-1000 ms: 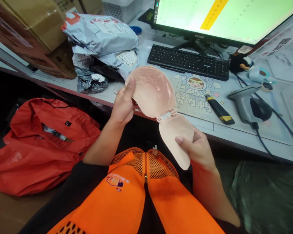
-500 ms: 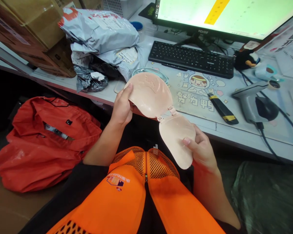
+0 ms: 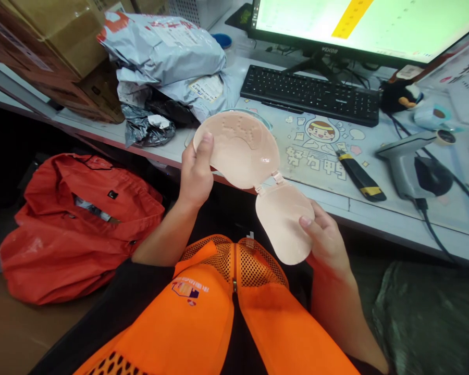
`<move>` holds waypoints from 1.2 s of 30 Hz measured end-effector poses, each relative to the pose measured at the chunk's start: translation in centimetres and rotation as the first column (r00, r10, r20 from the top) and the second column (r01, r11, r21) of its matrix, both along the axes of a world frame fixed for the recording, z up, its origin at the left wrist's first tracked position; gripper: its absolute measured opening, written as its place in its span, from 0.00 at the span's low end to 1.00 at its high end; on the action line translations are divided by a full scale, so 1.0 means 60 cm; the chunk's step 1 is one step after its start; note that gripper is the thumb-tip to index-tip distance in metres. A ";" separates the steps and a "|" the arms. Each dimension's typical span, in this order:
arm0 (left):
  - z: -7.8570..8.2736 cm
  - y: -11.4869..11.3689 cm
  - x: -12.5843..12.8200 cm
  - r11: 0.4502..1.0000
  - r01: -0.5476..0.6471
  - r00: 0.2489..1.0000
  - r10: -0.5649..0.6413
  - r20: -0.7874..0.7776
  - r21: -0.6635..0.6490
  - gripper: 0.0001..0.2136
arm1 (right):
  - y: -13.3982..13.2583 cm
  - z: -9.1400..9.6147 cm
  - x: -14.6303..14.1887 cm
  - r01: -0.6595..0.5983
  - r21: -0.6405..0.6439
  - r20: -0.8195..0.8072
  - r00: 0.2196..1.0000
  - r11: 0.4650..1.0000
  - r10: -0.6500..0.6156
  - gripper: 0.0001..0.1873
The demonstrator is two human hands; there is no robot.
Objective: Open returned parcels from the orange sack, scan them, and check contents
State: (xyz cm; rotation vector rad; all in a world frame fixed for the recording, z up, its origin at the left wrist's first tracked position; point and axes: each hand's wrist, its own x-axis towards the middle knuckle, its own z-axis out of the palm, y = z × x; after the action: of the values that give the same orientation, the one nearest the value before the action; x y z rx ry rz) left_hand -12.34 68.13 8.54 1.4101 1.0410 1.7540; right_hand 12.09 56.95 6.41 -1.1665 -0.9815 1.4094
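Observation:
In the head view, a beige stick-on bra point(image 3: 238, 156) is held up in front of the desk, its two rounded cups joined by a small clasp. The larger-looking cup is on the left and shows a raised pattern near its top. My left hand point(image 3: 197, 172) grips that cup's outer edge, thumb on the near face and fingers hidden behind. My right hand point(image 3: 328, 234) pinches the outer edge of the lower right cup point(image 3: 285, 219). A pale teal item point(image 3: 263, 120) lies behind the bra, mostly covered.
A keyboard point(image 3: 308, 96), utility knife point(image 3: 361, 174) and barcode scanner point(image 3: 414, 161) rest on the desk, below a monitor point(image 3: 352, 26). Plastic mailing bags point(image 3: 164, 49) and cardboard boxes point(image 3: 54, 41) stand at the left. A red bag point(image 3: 82, 234) sits below the desk edge.
The bra has tilted a little, so more of the left cup's inner face and raised pattern shows. Both hands keep their hold. The view has shifted slightly.

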 end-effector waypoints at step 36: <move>0.035 0.127 0.031 0.987 0.144 0.446 0.005 -0.895 0.077 0.39 | 0.110 -0.011 0.076 0.377 0.158 -0.080 0.926 0.912 -0.369 0.31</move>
State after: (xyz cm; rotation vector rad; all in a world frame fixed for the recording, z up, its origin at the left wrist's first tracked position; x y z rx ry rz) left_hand -10.48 75.75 10.64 2.5664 1.3266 0.9085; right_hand 16.64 63.57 5.75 -1.1167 -0.7776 1.0220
